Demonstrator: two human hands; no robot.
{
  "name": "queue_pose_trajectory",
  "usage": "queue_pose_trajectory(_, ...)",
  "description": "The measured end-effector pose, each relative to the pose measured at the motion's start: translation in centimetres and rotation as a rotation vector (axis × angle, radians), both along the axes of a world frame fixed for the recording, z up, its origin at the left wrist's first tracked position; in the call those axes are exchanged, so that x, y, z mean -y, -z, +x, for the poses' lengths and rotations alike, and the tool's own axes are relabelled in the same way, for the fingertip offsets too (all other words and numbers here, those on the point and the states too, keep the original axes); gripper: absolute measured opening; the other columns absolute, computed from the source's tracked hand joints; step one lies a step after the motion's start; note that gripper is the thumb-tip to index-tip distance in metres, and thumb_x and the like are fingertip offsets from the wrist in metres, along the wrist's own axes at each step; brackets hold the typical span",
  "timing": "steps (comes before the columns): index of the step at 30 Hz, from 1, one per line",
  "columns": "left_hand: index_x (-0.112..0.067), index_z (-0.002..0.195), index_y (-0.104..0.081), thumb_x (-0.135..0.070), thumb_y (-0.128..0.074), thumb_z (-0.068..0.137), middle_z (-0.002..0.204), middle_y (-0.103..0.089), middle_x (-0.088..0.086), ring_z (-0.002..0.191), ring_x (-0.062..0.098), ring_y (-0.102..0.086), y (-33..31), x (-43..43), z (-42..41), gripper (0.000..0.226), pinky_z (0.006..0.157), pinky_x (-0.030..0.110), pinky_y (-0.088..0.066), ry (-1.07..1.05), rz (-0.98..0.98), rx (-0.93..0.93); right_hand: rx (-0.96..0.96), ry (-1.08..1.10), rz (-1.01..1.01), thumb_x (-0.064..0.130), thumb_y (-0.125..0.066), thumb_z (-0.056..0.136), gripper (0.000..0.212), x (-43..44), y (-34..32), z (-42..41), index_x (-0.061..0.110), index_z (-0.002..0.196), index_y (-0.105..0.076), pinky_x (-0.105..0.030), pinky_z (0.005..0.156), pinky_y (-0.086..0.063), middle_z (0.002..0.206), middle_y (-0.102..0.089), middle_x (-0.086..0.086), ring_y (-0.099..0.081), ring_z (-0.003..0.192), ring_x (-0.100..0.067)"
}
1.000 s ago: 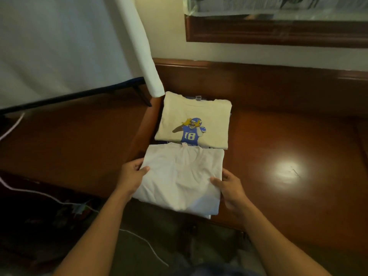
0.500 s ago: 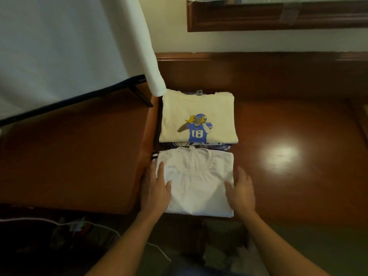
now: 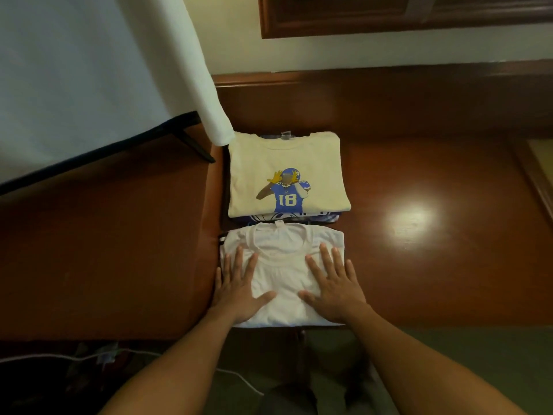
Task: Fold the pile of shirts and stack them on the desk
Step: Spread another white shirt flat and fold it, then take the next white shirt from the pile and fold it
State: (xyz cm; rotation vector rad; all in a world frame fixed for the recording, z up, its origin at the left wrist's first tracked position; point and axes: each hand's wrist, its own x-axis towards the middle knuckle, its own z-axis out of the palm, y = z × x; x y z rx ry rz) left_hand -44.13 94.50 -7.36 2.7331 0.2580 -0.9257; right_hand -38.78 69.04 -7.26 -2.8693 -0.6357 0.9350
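At the near edge of the desk (image 3: pixel 419 265), two hands lie flat with straight fingers, the left hand (image 3: pixel 239 290) and the right hand (image 3: pixel 333 290) pressing side by side on one folded white shirt (image 3: pixel 282 271), neither gripping it. Just beyond its collar sits one stack, topped by a cream shirt (image 3: pixel 287 157) printed with a player numbered 18, with the edge of at least one blue-and-white shirt (image 3: pixel 287 216) beneath. One white cloth (image 3: pixel 89 70) hangs at the left.
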Motion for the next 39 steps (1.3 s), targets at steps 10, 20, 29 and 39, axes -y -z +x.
queue_pose_trajectory(10, -0.039, 0.16, -0.002, -0.07, -0.039, 0.094, 0.168, 0.018, -0.001, 0.153, 0.026, 0.023, -4.7, 3.9, -0.1, 0.082, 0.122, 0.05, 0.01, -0.02, 0.034, 0.324, 0.117, 0.204, 0.241, 0.083, -0.014, 0.085, 0.088, 3.5, -6.8, 1.4, 0.041, 0.159, 0.005, -0.047, 0.123, 0.009, 0.168, 0.015, 0.007, 0.017, 0.154, -0.018)
queue_pose_trajectory(20, -0.038, 0.159, -0.018, -0.063, -0.045, 0.098, 0.169, -0.012, -0.009, 0.156, 0.015, -0.008, -12.8, 20.1, 3.0, 0.07, 0.126, 0.05, -0.014, -0.109, -0.307, 0.443, 0.265, 0.652, 0.493, 0.076, -0.036, 0.092, 0.08, 18.7, -15.6, -0.9, 0.038, 0.16, -0.015, -0.05, 0.122, -0.026, 0.167, -0.017, 0.008, -0.013, 0.154, -0.015)
queue_pose_trajectory(29, -0.034, 0.156, -0.032, -0.052, -0.056, 0.098, 0.163, -0.03, -0.007, 0.15, 0.01, -0.025, -18.2, 39.4, 5.1, 0.066, 0.117, 0.031, -0.026, 0.015, -0.58, 0.527, 0.431, 0.864, 0.601, 0.063, -0.05, 0.096, 0.078, 38.5, -20.8, -4.6, 0.024, 0.159, -0.026, -0.04, 0.122, -0.026, 0.162, -0.031, 0.001, -0.026, 0.15, -0.014)
queue_pose_trajectory(39, -0.033, 0.158, -0.027, -0.052, -0.056, 0.097, 0.165, -0.024, -0.007, 0.151, 0.009, -0.019, -19.3, 55.0, 9.0, 0.07, 0.121, 0.029, -0.019, 0.285, -0.579, 0.474, 0.503, 1.039, 0.543, 0.059, -0.051, 0.096, 0.076, 53.3, -21.5, -5.1, 0.03, 0.16, -0.022, -0.041, 0.123, -0.024, 0.164, -0.026, 0.003, -0.02, 0.151, -0.014)
